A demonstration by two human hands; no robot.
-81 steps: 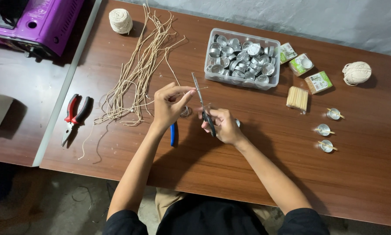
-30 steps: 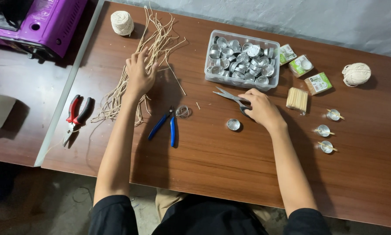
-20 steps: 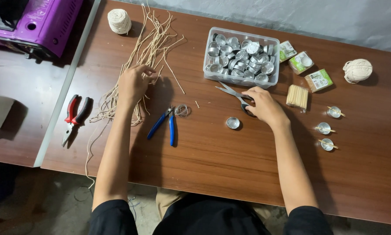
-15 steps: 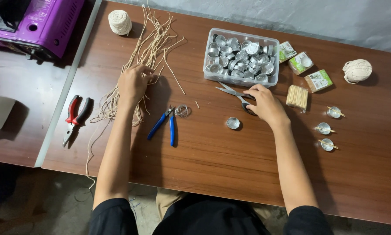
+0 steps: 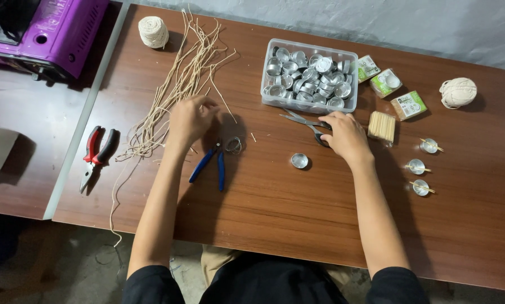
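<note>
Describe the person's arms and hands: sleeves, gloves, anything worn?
Both hands are bare, with no gloves: left hand, right hand. No rings, watch or bands show on the fingers or wrists. The forearms are bare too; short black sleeves end near the elbows.

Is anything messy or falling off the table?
Yes, a little. The loose strings lie in a tangled fan under the left hand, and a few strands trail over the front edge of the table and hang toward the floor. The right hand rests on the scissors. Nothing looks spilled or broken.
</note>
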